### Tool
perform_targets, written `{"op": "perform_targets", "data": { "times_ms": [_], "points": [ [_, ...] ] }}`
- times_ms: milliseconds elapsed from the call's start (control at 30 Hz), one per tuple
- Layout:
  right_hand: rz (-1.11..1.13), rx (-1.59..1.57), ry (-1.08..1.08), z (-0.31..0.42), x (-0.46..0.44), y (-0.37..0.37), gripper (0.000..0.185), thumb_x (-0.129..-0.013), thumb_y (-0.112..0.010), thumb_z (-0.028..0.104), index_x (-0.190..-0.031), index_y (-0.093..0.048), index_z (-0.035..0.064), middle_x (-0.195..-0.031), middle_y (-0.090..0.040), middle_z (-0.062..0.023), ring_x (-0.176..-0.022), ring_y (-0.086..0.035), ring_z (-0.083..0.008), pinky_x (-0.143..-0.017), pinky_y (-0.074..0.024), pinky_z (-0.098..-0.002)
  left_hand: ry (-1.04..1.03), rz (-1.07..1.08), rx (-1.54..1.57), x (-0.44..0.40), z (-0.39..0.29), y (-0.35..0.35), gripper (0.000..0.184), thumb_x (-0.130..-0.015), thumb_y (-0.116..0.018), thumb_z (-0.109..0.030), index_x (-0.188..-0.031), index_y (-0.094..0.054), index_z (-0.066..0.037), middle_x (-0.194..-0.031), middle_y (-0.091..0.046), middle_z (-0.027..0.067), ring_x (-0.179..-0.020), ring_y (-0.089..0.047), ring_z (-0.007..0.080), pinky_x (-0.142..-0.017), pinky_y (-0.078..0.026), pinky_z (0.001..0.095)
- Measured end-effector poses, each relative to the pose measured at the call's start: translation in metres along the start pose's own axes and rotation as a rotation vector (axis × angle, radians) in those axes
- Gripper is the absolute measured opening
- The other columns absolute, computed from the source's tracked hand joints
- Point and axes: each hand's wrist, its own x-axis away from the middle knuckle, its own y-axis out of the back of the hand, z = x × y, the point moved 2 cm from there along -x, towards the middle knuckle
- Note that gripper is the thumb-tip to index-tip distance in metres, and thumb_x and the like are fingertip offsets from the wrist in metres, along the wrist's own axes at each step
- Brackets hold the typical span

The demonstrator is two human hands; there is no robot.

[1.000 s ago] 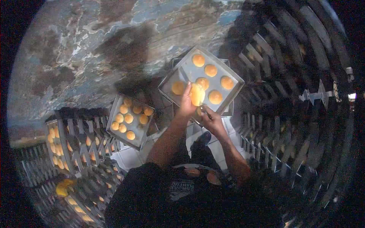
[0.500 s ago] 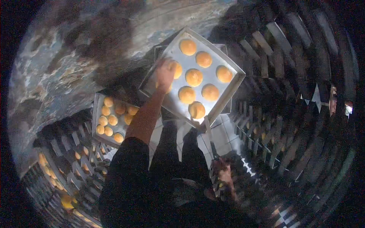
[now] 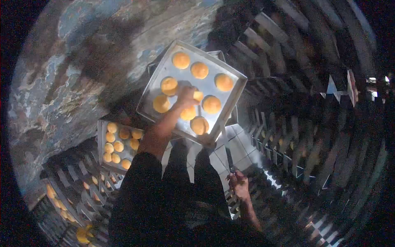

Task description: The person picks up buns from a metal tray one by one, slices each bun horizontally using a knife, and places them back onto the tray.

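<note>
Round golden buns lie spaced out on a square metal tray (image 3: 164,68) in front of me. My left hand (image 3: 187,97) reaches over the tray, its fingers closed at a bun (image 3: 198,97) near the middle and covering part of it. Close to the tray's near corner sits a bun (image 3: 199,125) with a dark line across it. My right hand (image 3: 239,184), low and to the right, grips the handle of a long knife (image 3: 229,155). Its narrow blade points up toward the tray's near right edge.
A second tray (image 3: 100,142) of smaller-looking buns stands lower left. Dark slatted racks (image 3: 284,152) rise on the right, and more racks (image 3: 82,181) stand lower left. A mottled, peeling wall (image 3: 82,82) fills the upper left. Pale floor tiles (image 3: 242,144) show below.
My left hand has moved from a left-side bun to the middle one. My right hand and the knife have come up slightly and show more sharply. The whole view has shifted.
</note>
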Motion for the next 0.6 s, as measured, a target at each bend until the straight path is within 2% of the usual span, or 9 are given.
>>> {"op": "perform_targets", "data": {
  "times_ms": [67, 100, 133, 200, 233, 300, 333, 400, 600],
  "points": [
    [0.015, -0.068, 0.007, 0.007, -0.001, 0.000, 0.031, -0.102, -0.060, 0.020, -0.128, -0.061, 0.0048, -0.071, -0.059, 0.0037, -0.051, -0.046, -0.0025, -0.045, -0.0366, -0.0228, -0.148, -0.213, 0.128, 0.018, 0.002, -0.014, 0.060, -0.064, -0.089, -0.020, -0.113, -0.058, -0.002, -0.111, -0.066, 0.0181, -0.110, -0.064, 0.0331, -0.093, -0.050, 0.0462],
    [0.032, -0.133, 0.002, 0.012, -0.002, 0.002, 0.030, -0.102, -0.061, 0.021, -0.128, -0.062, 0.0055, -0.074, -0.061, 0.0030, -0.051, -0.046, -0.0026, -0.046, -0.0363, -0.0224, -0.159, -0.223, 0.125, 0.018, 0.005, -0.017, 0.060, -0.064, -0.089, -0.020, -0.113, -0.058, -0.002, -0.111, -0.066, 0.0181, -0.110, -0.064, 0.0331, -0.093, -0.050, 0.0462],
    [0.034, -0.134, 0.020, 0.018, -0.004, 0.005, 0.030, -0.102, -0.061, 0.021, -0.128, -0.062, 0.0055, -0.074, -0.061, 0.0030, -0.051, -0.046, -0.0026, -0.046, -0.0363, -0.0224, -0.047, -0.144, 0.545, 0.017, 0.009, -0.018, 0.059, -0.067, -0.088, -0.019, -0.114, -0.058, -0.002, -0.110, -0.067, 0.0162, -0.110, -0.064, 0.0295, -0.093, -0.050, 0.0442],
    [0.062, -0.020, 0.153, 0.039, -0.003, 0.007, 0.031, -0.102, -0.061, 0.021, -0.129, -0.061, 0.0061, -0.078, -0.062, 0.0024, -0.051, -0.045, -0.0027, -0.046, -0.0356, -0.0219, 0.008, -0.269, 0.872, 0.058, -0.043, 0.021, 0.058, -0.074, -0.086, -0.025, -0.118, -0.057, 0.000, -0.111, -0.067, 0.0096, -0.113, -0.061, 0.0189, -0.095, -0.048, 0.0380],
    [0.075, 0.013, 0.209, 0.057, -0.002, 0.004, 0.031, -0.102, -0.061, 0.021, -0.129, -0.061, 0.0063, -0.080, -0.063, 0.0021, -0.051, -0.044, -0.0027, -0.046, -0.0353, -0.0218, -0.010, -0.290, 0.856, 0.068, -0.053, 0.029, 0.058, -0.074, -0.086, -0.025, -0.118, -0.057, 0.000, -0.111, -0.067, 0.0096, -0.113, -0.061, 0.0189, -0.095, -0.048, 0.0380],
    [0.090, 0.094, 0.137, 0.089, 0.009, 0.003, 0.039, -0.101, -0.062, 0.024, -0.134, -0.059, 0.0023, -0.085, -0.067, -0.0024, -0.079, -0.062, -0.0107, -0.071, -0.0515, -0.0284, 0.050, -0.366, 1.186, 0.091, -0.075, 0.047, 0.055, -0.079, -0.083, -0.032, -0.119, -0.059, -0.003, -0.110, -0.068, 0.0076, -0.108, -0.064, 0.0200, -0.093, -0.051, 0.0373],
    [0.114, 0.074, 0.343, 0.092, 0.004, 0.000, 0.042, -0.103, -0.059, 0.025, -0.142, -0.055, 0.0085, -0.081, -0.062, 0.0027, -0.051, -0.042, -0.0017, -0.046, -0.0339, -0.0210, 0.055, -0.402, 1.291, 0.102, -0.090, 0.059, 0.054, -0.081, -0.082, -0.034, -0.120, -0.060, -0.004, -0.110, -0.068, 0.0069, -0.107, -0.065, 0.0203, -0.092, -0.051, 0.0370],
    [0.173, 0.048, 0.435, 0.120, 0.010, -0.006, 0.045, -0.104, -0.059, 0.025, -0.145, -0.052, 0.0087, -0.081, -0.063, 0.0025, -0.052, -0.042, -0.0017, -0.046, -0.0340, -0.0210, 0.027, -0.384, 1.936, 0.132, -0.138, 0.078, 0.049, -0.089, -0.074, -0.043, -0.123, -0.061, -0.010, -0.114, -0.069, 0.0057, -0.099, -0.068, 0.0206, -0.087, -0.057, 0.0375],
    [0.232, 0.089, 0.694, 0.183, 0.054, -0.024, 0.046, -0.102, -0.058, 0.022, -0.144, -0.052, 0.0028, -0.080, -0.065, 0.0010, -0.056, -0.046, -0.0022, -0.050, -0.0391, -0.0211, -0.157, -0.522, 2.045, 0.181, -0.217, 0.112, 0.052, -0.086, -0.068, -0.062, -0.109, -0.067, -0.015, -0.100, -0.073, 0.0003, -0.095, -0.069, 0.0197, -0.090, -0.055, 0.0408]
  ]
}}
